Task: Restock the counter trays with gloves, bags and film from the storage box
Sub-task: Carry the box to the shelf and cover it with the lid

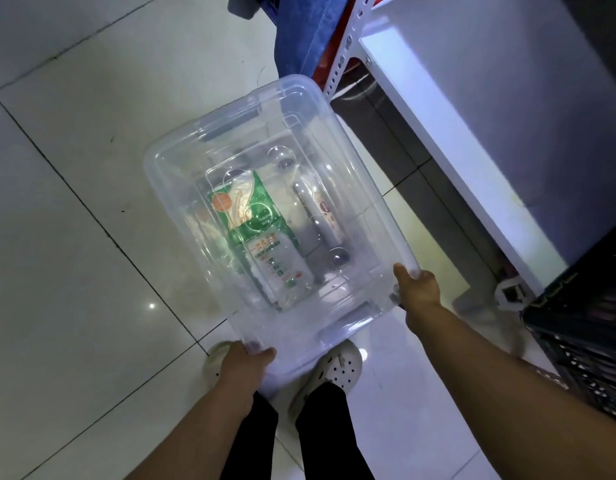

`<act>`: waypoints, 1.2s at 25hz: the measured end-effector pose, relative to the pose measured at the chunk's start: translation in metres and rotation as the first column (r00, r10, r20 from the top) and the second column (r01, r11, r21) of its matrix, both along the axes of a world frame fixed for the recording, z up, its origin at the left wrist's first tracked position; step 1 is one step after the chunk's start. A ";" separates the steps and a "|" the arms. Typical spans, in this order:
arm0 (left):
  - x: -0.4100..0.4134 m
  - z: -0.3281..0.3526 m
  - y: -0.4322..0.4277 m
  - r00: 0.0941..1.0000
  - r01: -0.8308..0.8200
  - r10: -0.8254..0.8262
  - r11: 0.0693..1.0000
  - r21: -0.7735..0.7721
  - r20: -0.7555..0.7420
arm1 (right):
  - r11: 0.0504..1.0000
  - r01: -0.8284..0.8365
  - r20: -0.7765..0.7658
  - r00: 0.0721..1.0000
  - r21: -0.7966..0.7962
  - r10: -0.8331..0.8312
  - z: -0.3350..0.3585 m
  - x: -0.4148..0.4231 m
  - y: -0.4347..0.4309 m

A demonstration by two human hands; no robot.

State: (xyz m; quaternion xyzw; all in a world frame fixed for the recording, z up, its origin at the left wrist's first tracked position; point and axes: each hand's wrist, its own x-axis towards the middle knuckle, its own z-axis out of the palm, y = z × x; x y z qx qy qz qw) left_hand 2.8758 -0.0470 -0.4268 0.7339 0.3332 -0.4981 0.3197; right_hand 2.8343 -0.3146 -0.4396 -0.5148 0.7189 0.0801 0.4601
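Clear plastic lidded storage box [181,188] sits mid-frame, lid on, and appears held off the floor rather than resting on it. Through the lid: a green-and-white printed packet [261,233] lies lengthwise near the centre. A pale roll with a white-and-red label [317,216] lies just beside it toward 3 o'clock. What each one is (gloves, bags or film) cannot be read for certain. Left hand [245,362] grips the box corner at 7 o'clock, thumb on the lid edge and fingers curled under. Right hand [419,292] grips the corner at 4 o'clock in the same way. Below the box, at 6 o'clock: white perforated clogs [337,370] and black trousers [320,427] on a glossy white tiled floor [74,202]. At 1 to 3 o'clock: a white shelf board [472,116] on a white perforated metal post [341,60], with a blue cloth [306,32] hanging at 12 o'clock. At 4 o'clock: a black slatted crate [583,341]. No counter trays in view. Judgement on progress: early stage, box in hand and in transit, closed, contents apparently untouched. Left to do: set the box down by the counter, take off the lid, and move the gloves, bags and film into their trays.
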 end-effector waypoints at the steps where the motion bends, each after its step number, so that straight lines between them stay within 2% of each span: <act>1: -0.004 -0.001 -0.008 0.999 -0.034 0.034 0.999 -0.010 -0.015 | 0.999 -0.001 0.023 1.000 -0.037 0.002 0.001 0.002 -0.005; 3: -0.010 0.000 -0.028 0.993 -0.107 0.103 0.990 -0.086 -0.053 | 0.993 0.002 0.079 0.997 -0.121 0.008 0.004 0.009 -0.017; 5: -0.014 0.005 -0.049 0.982 -0.147 0.115 0.965 -0.219 -0.151 | 0.987 0.018 0.158 0.987 -0.160 0.007 0.006 0.011 -0.032; 7: -0.012 0.012 -0.064 0.970 -0.086 0.000 0.935 -0.344 -0.242 | 0.992 -0.002 0.188 0.982 -0.129 0.026 0.010 0.007 -0.040; 8: -0.009 0.016 -0.069 0.967 -0.003 -0.092 0.928 -0.372 -0.237 | 0.993 -0.027 0.188 0.981 -0.113 0.048 0.011 0.002 -0.041; 9: -0.003 0.020 -0.074 0.965 0.167 -0.225 0.921 -0.351 -0.133 | 0.993 -0.051 0.190 0.979 -0.102 0.070 0.011 -0.004 -0.038; 10: 0.008 0.024 -0.078 0.903 0.428 -0.420 0.871 -0.242 0.086 | 0.994 -0.066 0.192 0.978 -0.093 0.083 0.009 -0.011 -0.033; 11: 0.020 0.028 -0.083 0.702 0.674 -0.630 0.738 -0.026 0.332 | 0.996 -0.066 0.181 0.980 -0.064 0.077 0.007 -0.018 -0.029; 12: 0.033 0.028 -0.087 0.415 0.785 -0.753 0.580 0.217 0.511 | 0.999 -0.041 0.170 0.985 -0.001 0.041 0.006 -0.025 -0.023; 13: 0.048 0.025 -0.092 0.139 0.819 -0.803 0.422 0.388 0.580 | 0.995 0.006 0.161 0.987 0.099 -0.022 0.004 -0.031 -0.017; 14: 0.062 0.020 -0.097 -0.056 0.834 -0.817 0.278 0.477 0.573 | 0.975 0.067 0.157 0.982 0.213 -0.101 0.001 -0.035 -0.011; 15: 0.073 0.015 -0.103 -0.182 0.849 -0.835 0.133 0.512 0.519 | 0.941 0.130 0.147 0.972 0.312 -0.182 -0.002 -0.039 -0.007; 16: 0.081 0.006 -0.107 -0.244 0.862 -0.850 0.030 0.505 0.467 | 0.905 0.184 0.144 0.956 0.384 -0.255 -0.006 -0.041 -0.004; 18: 0.087 -0.012 -0.110 -0.255 0.885 -0.881 -0.046 0.464 0.398 | 0.878 0.238 0.182 0.924 0.416 -0.337 -0.010 -0.043 -0.001; 19: 0.087 -0.018 -0.109 -0.255 0.884 -0.888 -0.054 0.464 0.383 | 0.907 0.230 0.196 0.930 0.353 -0.312 -0.011 -0.041 0.001; 21: 0.083 -0.024 -0.108 -0.261 0.877 -0.887 -0.054 0.477 0.381 | 0.985 0.133 0.117 0.982 0.111 -0.146 -0.013 -0.039 0.007; 23: 0.080 -0.026 -0.107 -0.265 0.872 -0.881 -0.046 0.488 0.391 | 0.998 0.025 0.019 1.000 -0.065 -0.024 -0.015 -0.036 0.016; 25: 0.079 -0.028 -0.104 -0.263 0.865 -0.877 -0.029 0.501 0.403 | 0.986 -0.036 -0.057 0.998 -0.163 0.027 -0.014 -0.032 0.025; 27: 0.079 -0.026 -0.105 -0.264 0.869 -0.874 -0.031 0.495 0.409 | 0.972 -0.083 -0.131 0.990 -0.219 0.055 -0.015 -0.028 0.028; 30: 0.085 -0.018 -0.103 -0.286 0.868 -0.844 -0.028 0.496 0.454 | 0.973 -0.091 -0.177 0.983 -0.211 0.054 -0.009 -0.020 0.029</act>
